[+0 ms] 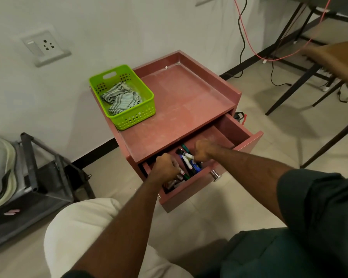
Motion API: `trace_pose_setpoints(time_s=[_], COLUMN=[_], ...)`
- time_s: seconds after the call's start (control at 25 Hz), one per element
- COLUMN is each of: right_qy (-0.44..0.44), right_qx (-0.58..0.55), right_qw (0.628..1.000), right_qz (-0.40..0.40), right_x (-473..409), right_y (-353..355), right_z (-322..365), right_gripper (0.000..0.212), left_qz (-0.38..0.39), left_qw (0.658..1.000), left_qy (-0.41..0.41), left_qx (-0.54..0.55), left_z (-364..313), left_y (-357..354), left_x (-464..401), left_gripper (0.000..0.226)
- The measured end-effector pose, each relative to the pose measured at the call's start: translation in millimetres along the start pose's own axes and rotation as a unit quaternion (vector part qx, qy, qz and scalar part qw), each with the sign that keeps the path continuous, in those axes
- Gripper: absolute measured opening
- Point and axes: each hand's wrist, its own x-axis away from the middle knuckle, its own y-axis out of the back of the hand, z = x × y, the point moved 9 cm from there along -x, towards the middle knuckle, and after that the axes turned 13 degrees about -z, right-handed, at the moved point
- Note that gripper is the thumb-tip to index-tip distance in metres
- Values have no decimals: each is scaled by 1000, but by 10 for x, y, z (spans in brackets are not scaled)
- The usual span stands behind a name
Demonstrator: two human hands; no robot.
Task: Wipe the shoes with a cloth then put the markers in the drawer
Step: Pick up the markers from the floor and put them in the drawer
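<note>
This looks like a plain room in a home or small office. A white painted wall (pixel 129 27) carries a grey switch-and-socket plate (pixel 45 48), and the floor is pale beige tile (pixel 259 153) edged by a dark skirting strip. A small pinkish-red bedside cabinet (pixel 181 101) stands against the wall with a lime-green perforated plastic basket (pixel 129 117) on it. Black and red cables (pixel 247 37) trail past thin black metal furniture legs (pixel 293 85), and a low dark metal rack (pixel 40 173) sits at left.

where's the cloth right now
In the head view the striped cloth lies crumpled inside the green basket, on the left of the pink cabinet's top, near the wall.
</note>
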Motion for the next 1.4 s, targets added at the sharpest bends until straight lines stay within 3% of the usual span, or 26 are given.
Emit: trace_pose_setpoints(time_s=[0.24,0.36,0.52,0.6,0.8,0.92,1.04,1.12,1.4], right_qy=[26,39,148,203,257,274,281,272,254], right_qx=[-14,-88,-161,-116,4,31,64,84,117], right_qw=[999,993,956,944,949,938,929,938,950], right_qz=[-38,-62,-196,-232,-180,-209,-231,-196,-141], right_x=[120,210,612,960,1425,1500,1552,1520,1133], right_y=[171,318,752,715,144,44,-68,-178,-236], right_z=[119,105,82,43,-186,-221,-293,-342,-288], right_gripper=[35,22,17,16,24,39,49,56,69], left_qz=[-22,-27,-77,-121,-73,-59,-28,-26,-64], left_qw=[998,995,989,980,942,917,913,912,921], left_qy=[-18,-30,-111,-158,-300,-340,-338,-329,-282], left_qx=[62,86,60,13,-128,-199,-228,-243,-263], left_z=[-34,-61,-286,-440,-670,-555,-427,-375,-226], left_y=[212,219,285,326,-111,-283,-407,-431,-359], left_x=[267,409,626,826,1386,1459,1481,1437,1165], left_gripper=[13,13,19,15,15,25,54,64,76])
